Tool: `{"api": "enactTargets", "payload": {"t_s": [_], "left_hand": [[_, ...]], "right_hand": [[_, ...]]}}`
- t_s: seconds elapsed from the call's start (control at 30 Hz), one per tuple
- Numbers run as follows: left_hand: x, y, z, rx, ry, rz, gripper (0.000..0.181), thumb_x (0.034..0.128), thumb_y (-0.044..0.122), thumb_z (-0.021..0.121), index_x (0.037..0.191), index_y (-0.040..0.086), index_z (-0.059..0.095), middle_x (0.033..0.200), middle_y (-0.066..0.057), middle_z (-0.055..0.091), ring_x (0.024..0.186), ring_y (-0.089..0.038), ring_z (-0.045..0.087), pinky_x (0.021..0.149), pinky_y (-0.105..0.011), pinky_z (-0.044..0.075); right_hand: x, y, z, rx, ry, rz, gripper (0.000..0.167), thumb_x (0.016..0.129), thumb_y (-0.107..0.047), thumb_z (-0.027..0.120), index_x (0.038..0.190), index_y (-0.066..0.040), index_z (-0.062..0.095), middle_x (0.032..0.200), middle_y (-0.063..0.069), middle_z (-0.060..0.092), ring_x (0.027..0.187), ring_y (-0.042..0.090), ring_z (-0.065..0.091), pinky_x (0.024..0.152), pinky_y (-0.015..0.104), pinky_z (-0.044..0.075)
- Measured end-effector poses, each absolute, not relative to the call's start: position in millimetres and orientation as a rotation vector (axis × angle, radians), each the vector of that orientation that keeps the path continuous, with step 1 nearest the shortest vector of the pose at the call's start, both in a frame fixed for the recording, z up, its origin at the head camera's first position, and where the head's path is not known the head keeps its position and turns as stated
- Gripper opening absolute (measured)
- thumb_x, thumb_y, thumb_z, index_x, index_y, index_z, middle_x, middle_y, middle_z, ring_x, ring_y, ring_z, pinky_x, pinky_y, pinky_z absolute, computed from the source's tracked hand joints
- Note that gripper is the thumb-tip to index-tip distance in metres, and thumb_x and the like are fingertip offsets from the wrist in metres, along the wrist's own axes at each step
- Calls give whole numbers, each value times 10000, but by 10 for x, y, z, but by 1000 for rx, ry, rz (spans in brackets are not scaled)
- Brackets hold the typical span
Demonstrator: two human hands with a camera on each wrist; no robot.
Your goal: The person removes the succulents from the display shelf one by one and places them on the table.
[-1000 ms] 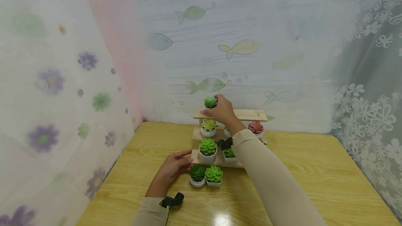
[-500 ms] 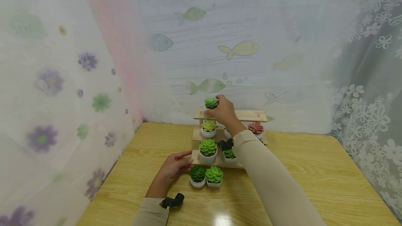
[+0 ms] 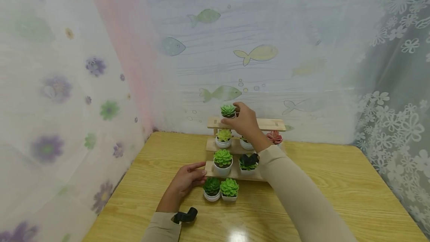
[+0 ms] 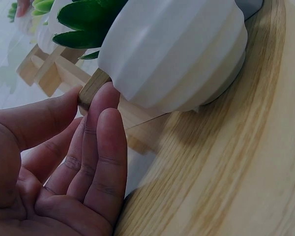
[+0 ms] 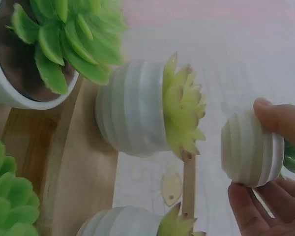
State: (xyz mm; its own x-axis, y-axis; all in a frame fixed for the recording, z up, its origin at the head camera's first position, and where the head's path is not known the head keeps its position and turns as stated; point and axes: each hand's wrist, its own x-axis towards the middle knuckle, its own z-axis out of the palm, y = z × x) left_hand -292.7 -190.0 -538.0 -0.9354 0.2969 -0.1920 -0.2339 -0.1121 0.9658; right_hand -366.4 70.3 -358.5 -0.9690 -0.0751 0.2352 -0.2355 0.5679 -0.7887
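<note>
In the head view, my right hand (image 3: 244, 119) holds a small potted succulent (image 3: 228, 111) over the left part of the top board of a wooden tiered plant stand (image 3: 270, 124). Thumb and fingers grip its ribbed white pot (image 5: 248, 150) in the right wrist view, where the pot looks apart from the board. My left hand (image 3: 185, 179) pinches the left end of the stand's lowest board, whose tip (image 4: 92, 89) shows between thumb and fingers in the left wrist view. A yellow-green succulent (image 3: 224, 135) and a red one (image 3: 274, 137) stand on the middle board.
On the lowest board are two green potted succulents, one at the left (image 3: 223, 160) and one (image 3: 248, 164) partly behind the wrist camera. A dark green succulent (image 3: 211, 186) and a bright green one (image 3: 230, 188) stand on the wooden table (image 3: 141, 201) in front. Printed curtains (image 3: 215, 59) hang behind.
My right hand has shifted slightly to the right with the potted succulent, uncovering more of the plants below its wrist. The left hand keeps its place on the stand.
</note>
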Motion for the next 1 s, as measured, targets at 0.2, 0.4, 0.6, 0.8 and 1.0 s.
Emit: {"api": "enactTargets", "payload": {"t_s": [0.2, 0.4, 0.6, 0.8, 1.0], "left_hand": [[-2928, -1887, -5374, 55, 1823, 2102, 574, 984, 71, 699, 1521, 15, 503, 971, -13, 775, 851, -127, 746, 765, -270, 626], [-2931, -1892, -5386, 49, 1834, 2107, 565, 985, 72, 699, 1516, 20, 513, 968, -23, 775, 847, -136, 749, 762, -279, 629], [-2931, -1906, -5379, 53, 1845, 2099, 560, 986, 71, 697, 1513, 18, 515, 971, -29, 775, 850, -140, 750, 772, -287, 629], [-2937, -1901, -5384, 44, 1845, 2096, 554, 984, 74, 700, 1507, 21, 525, 969, -34, 779, 843, -144, 748, 770, -294, 630], [-2939, -1882, -5388, 58, 1837, 2100, 561, 982, 70, 701, 1509, 10, 519, 959, -30, 779, 829, -143, 748, 756, -289, 631]], "right_hand": [[-3499, 804, -3547, 298, -2615, 1362, 852, 850, -390, 867, 1551, -139, 452, 1460, 153, 571, 1305, 325, 577, 1010, 528, 550], [-3314, 881, -3496, 341, -2591, 1389, 841, 822, -416, 886, 1519, -153, 495, 1397, 133, 611, 1249, 307, 621, 986, 509, 569], [-3174, 947, -3503, 400, -2574, 1363, 845, 796, -457, 898, 1500, -186, 517, 1311, 88, 619, 1182, 281, 643, 935, 475, 588], [-3023, 1004, -3522, 431, -2534, 1372, 803, 787, -454, 906, 1463, -206, 549, 1249, 58, 639, 1118, 247, 668, 902, 455, 606], [-2843, 1061, -3567, 421, -2534, 1354, 808, 758, -477, 920, 1444, -230, 572, 1212, 37, 650, 1084, 235, 671, 874, 449, 605]]}}
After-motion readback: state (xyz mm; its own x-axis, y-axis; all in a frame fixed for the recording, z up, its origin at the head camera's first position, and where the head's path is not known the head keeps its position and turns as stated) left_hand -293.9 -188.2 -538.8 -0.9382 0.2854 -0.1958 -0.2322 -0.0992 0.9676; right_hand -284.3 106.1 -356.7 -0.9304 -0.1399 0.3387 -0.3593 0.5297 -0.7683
